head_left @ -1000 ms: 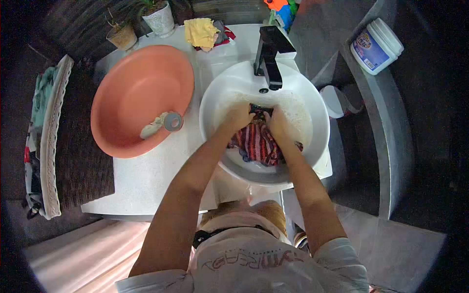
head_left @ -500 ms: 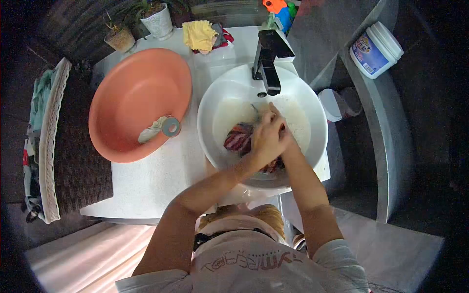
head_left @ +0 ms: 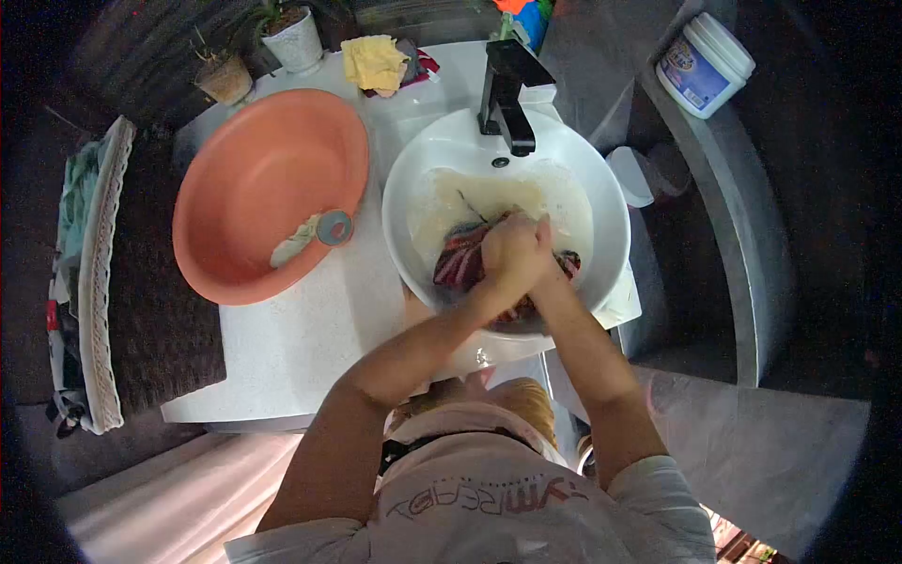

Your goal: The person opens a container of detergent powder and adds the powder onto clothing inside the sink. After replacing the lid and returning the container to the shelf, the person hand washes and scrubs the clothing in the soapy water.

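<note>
Inside the round white sink [head_left: 404, 188], a striped red and dark cloth [head_left: 458, 259] lies in cloudy water. My left hand [head_left: 510, 250] is closed on the cloth, its fingers pressed against my other hand. My right hand [head_left: 542, 246] is closed right beside it, over the same cloth, with its fingers partly hidden. Parts of the cloth stick out to the left, to the right and below my hands. The black faucet [head_left: 508, 99] stands at the back of the sink.
An orange basin [head_left: 272, 179] holding a pale cloth and a round grey piece is left of the sink. Behind are a yellow cloth [head_left: 374, 63] and potted plants [head_left: 294, 39]. A white and blue tub [head_left: 705, 66] sits on the right ledge, a woven basket [head_left: 99, 273] far left.
My hands, apart on the cloth a second ago, have come together above it. The cloth, earlier spread between them, is now bunched under and around them. The view has shifted slightly.
</note>
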`<state>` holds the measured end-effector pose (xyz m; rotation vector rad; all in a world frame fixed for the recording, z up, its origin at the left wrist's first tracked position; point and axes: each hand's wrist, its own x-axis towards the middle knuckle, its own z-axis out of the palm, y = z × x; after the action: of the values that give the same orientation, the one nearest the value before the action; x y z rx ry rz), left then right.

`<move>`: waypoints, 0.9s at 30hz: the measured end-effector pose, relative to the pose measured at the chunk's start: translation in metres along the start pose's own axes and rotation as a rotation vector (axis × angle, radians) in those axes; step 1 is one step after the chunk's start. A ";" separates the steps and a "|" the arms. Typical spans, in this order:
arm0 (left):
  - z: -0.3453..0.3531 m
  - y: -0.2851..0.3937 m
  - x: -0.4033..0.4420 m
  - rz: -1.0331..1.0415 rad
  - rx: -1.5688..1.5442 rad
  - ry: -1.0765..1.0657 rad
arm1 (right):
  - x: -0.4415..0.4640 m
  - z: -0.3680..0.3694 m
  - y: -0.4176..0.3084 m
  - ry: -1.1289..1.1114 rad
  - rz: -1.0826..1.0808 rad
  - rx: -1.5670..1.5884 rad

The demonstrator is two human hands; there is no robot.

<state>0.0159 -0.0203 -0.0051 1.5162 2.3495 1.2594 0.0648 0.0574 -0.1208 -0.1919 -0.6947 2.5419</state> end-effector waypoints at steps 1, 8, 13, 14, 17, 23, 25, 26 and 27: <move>-0.004 -0.004 0.007 -0.164 -0.022 -0.131 | -0.005 0.047 -0.002 0.375 -0.059 -0.196; -0.005 -0.014 -0.004 0.013 -0.025 -0.024 | -0.005 0.025 0.015 0.306 -0.213 -0.121; -0.008 -0.048 0.029 -0.008 -0.369 -0.080 | -0.012 0.108 0.000 0.775 -0.049 -0.058; -0.002 -0.073 0.038 -0.069 -0.391 -0.079 | -0.015 0.139 -0.011 0.733 0.056 -0.134; 0.006 -0.100 0.058 -0.159 -0.449 -0.039 | -0.012 0.150 -0.029 0.766 0.171 -0.253; 0.019 -0.133 0.069 -0.073 -0.274 -0.384 | -0.003 0.039 -0.033 0.644 -0.079 -1.394; 0.021 -0.122 0.063 0.050 -0.115 -0.414 | 0.005 0.025 -0.026 0.627 -0.168 -1.568; 0.029 -0.128 0.062 0.057 -0.007 -0.432 | 0.011 0.017 -0.024 0.614 -0.152 -1.715; 0.038 -0.133 0.061 0.064 0.101 -0.451 | 0.016 0.009 -0.022 0.601 -0.134 -1.861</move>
<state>-0.0944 0.0273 -0.0978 1.7010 2.1063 0.7158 0.0579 0.0779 -0.1015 -1.2778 -2.2863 0.7999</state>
